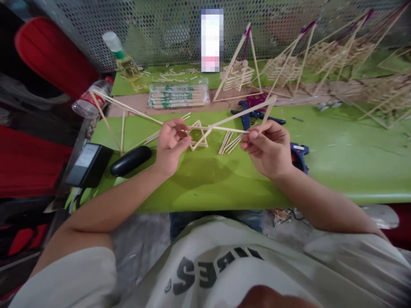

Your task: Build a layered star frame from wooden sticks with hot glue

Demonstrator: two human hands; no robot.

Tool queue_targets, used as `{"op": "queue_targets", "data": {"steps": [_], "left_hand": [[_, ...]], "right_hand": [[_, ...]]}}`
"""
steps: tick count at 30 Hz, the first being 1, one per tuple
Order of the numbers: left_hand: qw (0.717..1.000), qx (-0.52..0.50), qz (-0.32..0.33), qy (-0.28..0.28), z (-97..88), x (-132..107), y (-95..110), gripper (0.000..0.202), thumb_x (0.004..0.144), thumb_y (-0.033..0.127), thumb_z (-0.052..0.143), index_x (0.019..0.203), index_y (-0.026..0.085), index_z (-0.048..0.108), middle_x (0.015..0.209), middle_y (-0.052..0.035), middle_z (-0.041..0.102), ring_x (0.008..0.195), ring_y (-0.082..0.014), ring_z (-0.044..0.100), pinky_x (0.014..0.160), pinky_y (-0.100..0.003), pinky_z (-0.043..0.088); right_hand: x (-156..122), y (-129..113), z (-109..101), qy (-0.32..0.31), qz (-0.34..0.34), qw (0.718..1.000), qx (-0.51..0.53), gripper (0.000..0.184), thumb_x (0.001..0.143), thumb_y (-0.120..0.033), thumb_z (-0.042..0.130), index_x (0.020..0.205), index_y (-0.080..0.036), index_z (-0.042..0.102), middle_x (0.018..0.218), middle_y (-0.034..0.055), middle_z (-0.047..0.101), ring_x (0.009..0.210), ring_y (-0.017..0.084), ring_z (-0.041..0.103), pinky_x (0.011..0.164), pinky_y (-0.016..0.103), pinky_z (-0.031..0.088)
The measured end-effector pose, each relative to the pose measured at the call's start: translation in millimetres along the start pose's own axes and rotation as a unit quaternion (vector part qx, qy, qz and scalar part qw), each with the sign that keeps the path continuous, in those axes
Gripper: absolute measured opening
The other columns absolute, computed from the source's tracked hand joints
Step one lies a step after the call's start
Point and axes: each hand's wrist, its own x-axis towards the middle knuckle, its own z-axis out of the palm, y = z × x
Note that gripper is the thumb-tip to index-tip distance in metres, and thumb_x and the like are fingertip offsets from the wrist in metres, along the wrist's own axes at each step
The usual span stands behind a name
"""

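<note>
My right hand [269, 147] pinches one corner of a triangle made of thin wooden sticks [241, 113], held above the green table. Its far-left corner points toward my left hand [173, 147], whose fingers are curled, with thumb and fingertips apart. Between the hands lies a small six-pointed star of sticks [199, 145], partly overlapped by the raised triangle. Loose sticks [229, 143] rest just left of my right hand. A blue glue gun [299, 155] lies partly hidden behind that hand. Left of my left hand stands an open stick frame [123, 132].
Finished-looking stick frames [239, 77] line the back right. A wrapped chopstick pack [178, 95], oil-coloured bottle [128, 68] and lit phone [212, 40] are at the back. A black case [131, 161], power adapter [89, 164] and plastic bottle [86, 102] are left. Blue clamp [245, 115] lies mid-table.
</note>
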Motion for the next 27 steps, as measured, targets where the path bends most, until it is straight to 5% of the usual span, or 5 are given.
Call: {"op": "queue_targets", "data": {"steps": [3, 6, 15, 22, 27], "left_hand": [[0.992, 0.007, 0.003, -0.123, 7.5, -5, -6, 0.068, 0.082, 0.039, 0.113, 0.14, 0.024, 0.081, 0.117, -0.0093, 0.083, 0.101, -0.0192, 0.082, 0.091, -0.032, 0.072], [0.986, 0.0, 0.048, -0.16, 23.9, -14, -7, 0.059, 0.086, 0.032, 0.11, 0.14, 0.029, 0.086, 0.114, -0.0067, 0.086, 0.1, -0.017, 0.084, 0.09, -0.029, 0.073], [0.995, -0.004, 0.047, -0.083, 53.9, -37, 9, 0.023, 0.096, 0.042, 0.103, 0.115, 0.032, 0.095, 0.094, -0.0014, 0.089, 0.074, -0.0126, 0.083, 0.068, -0.022, 0.071], [0.999, 0.011, 0.038, -0.011, 61.5, -39, 23, 0.025, 0.091, 0.052, 0.105, 0.102, 0.031, 0.095, 0.092, -0.0016, 0.09, 0.073, -0.0168, 0.085, 0.071, -0.031, 0.076], [0.997, 0.04, 0.058, 0.04, 64.8, -39, 35, 0.029, 0.091, 0.056, 0.104, 0.096, 0.03, 0.092, 0.083, 0.0018, 0.086, 0.067, -0.0137, 0.081, 0.067, -0.028, 0.073]], "right_hand": [[-7, 7, 6, -0.031, 0.06, 0.998, 0.006, 0.043, 0.073, -0.045, 0.117, 0.081, -0.025, 0.079, 0.075, -0.0033, 0.084, 0.06, 0.013, 0.079, 0.054, 0.02, 0.065], [-12, 16, 10, -0.053, 0.098, 0.994, 0.019, 0.045, 0.074, -0.045, 0.116, 0.083, -0.023, 0.078, 0.075, -0.0031, 0.084, 0.059, 0.011, 0.078, 0.055, 0.019, 0.065], [-17, 32, 16, -0.119, 0.107, 0.986, 0.046, 0.04, 0.076, -0.04, 0.115, 0.084, -0.021, 0.081, 0.072, -0.0001, 0.085, 0.06, 0.014, 0.081, 0.058, 0.02, 0.067], [-21, 39, 10, -0.152, 0.097, 0.981, 0.072, 0.048, 0.071, -0.028, 0.117, 0.106, -0.024, 0.084, 0.087, -0.0009, 0.09, 0.07, 0.015, 0.085, 0.068, 0.025, 0.074], [-21, 38, 9, -0.16, 0.093, 0.98, 0.078, 0.048, 0.077, -0.023, 0.113, 0.116, -0.022, 0.086, 0.094, 0.0015, 0.092, 0.075, 0.017, 0.088, 0.073, 0.027, 0.076]]}}
